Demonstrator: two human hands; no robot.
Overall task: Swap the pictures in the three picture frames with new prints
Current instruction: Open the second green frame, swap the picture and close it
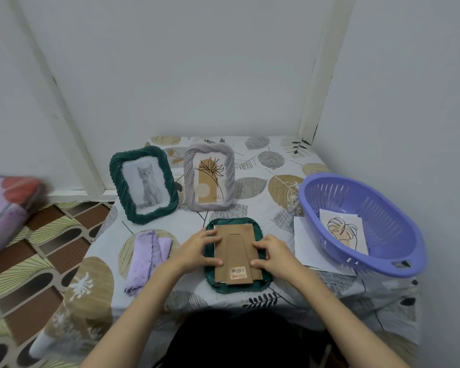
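A dark green frame (260,286) lies face down at the table's front middle, its brown cardboard back (235,251) with stand and barcode label facing up. My left hand (199,249) presses on the back's left edge, thumb and fingertips on the cardboard. My right hand (272,254) presses on its right edge. A second green frame (144,183) with a grey cat picture stands at the back left. Beside it stands a lilac-grey frame (209,177) with a leaf drawing. A leaf print (341,231) lies inside a purple basket (398,251).
A folded lilac cloth (145,257) lies left of the flat frame. White sheets (307,248) stick out from under the basket at the right. The table wears a leaf-patterned cover (258,171). A wall corner stands behind; a patterned floor mat (37,251) lies to the left.
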